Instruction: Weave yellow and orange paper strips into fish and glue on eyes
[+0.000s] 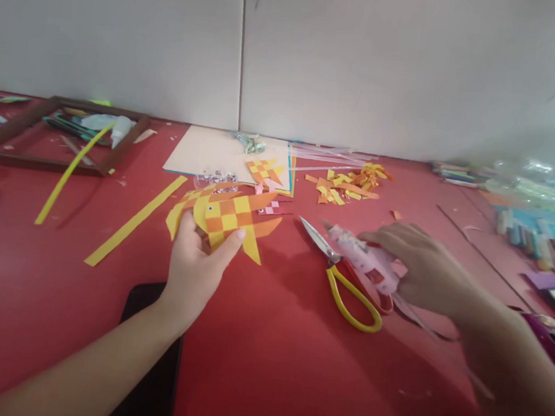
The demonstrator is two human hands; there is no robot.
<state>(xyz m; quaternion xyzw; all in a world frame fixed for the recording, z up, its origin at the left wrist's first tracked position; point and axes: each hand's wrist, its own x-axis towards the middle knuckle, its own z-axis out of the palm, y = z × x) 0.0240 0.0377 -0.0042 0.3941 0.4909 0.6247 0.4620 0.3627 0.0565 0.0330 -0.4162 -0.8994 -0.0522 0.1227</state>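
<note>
My left hand (197, 272) pinches a woven paper fish (228, 220) in yellow and orange checks, holding it above the table. The fish has a small dark eye and pointed fins and tail. At the right, my right hand (413, 265) is closed on a pink glue gun (363, 257), both somewhat blurred; a cord trails from the gun toward my forearm. Scissors (354, 299) with one yellow and one red handle lie just under the gun, blades pointing up and left. A smaller checked fish (265, 169) and a pink checked paper piece (270, 209) lie behind.
A brown frame (97, 167) surrounds tools and a white bottle at the left. Yellow paper strips (135, 221) lie nearby. Orange and yellow scraps (350, 183) and clear sticks (330, 156) are at the back. A dark phone-like slab (151, 365) lies under my left forearm.
</note>
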